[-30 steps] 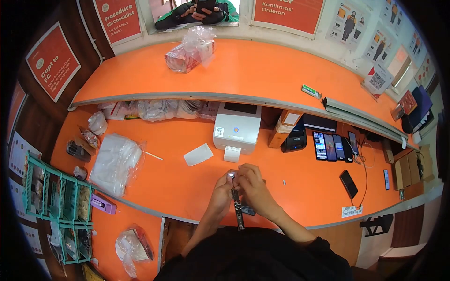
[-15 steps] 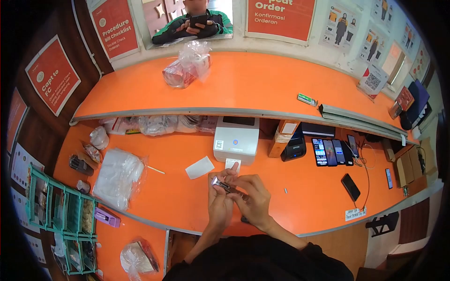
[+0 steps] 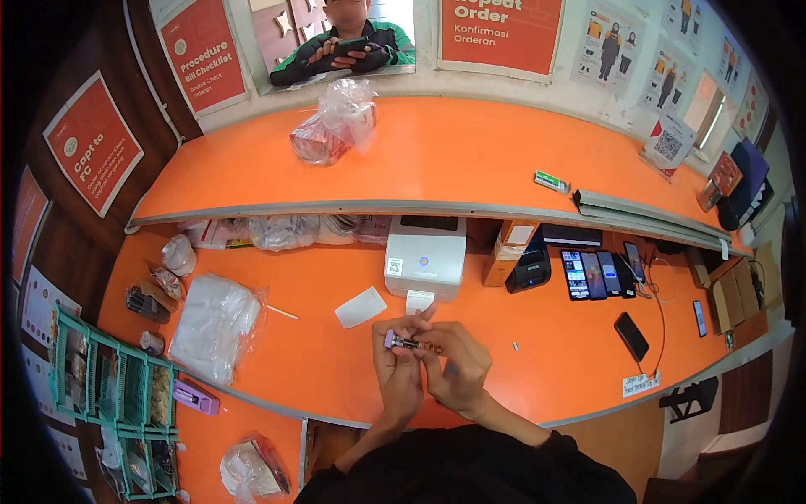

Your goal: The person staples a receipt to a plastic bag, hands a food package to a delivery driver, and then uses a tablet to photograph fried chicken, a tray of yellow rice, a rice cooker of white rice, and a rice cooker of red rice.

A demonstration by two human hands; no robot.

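Observation:
Both my hands meet over the near middle of the orange counter, around what looks like a small stapler (image 3: 406, 342) with a lilac end and a dark metal body. My left hand (image 3: 395, 378) is closed around its lilac end. The fingers of my right hand (image 3: 460, 370) pinch the other end, where some brownish part shows, half hidden. Just beyond my fingertips, a printed slip (image 3: 419, 300) sticks out of a white label printer (image 3: 425, 260). A loose white paper (image 3: 360, 307) lies to the left of it.
Plastic bags (image 3: 217, 323) and green racks (image 3: 105, 374) stand left, with a purple tape dispenser-like object (image 3: 196, 396) beside them. Several phones (image 3: 596, 275) lie right, with cables. A wrapped package (image 3: 323, 139) sits on the upper shelf. Behind the window, a person (image 3: 344, 55) holds a phone.
The stapler has turned in my hands, so its lilac end now faces up where shiny metal showed before. The person at the window has tilted their phone.

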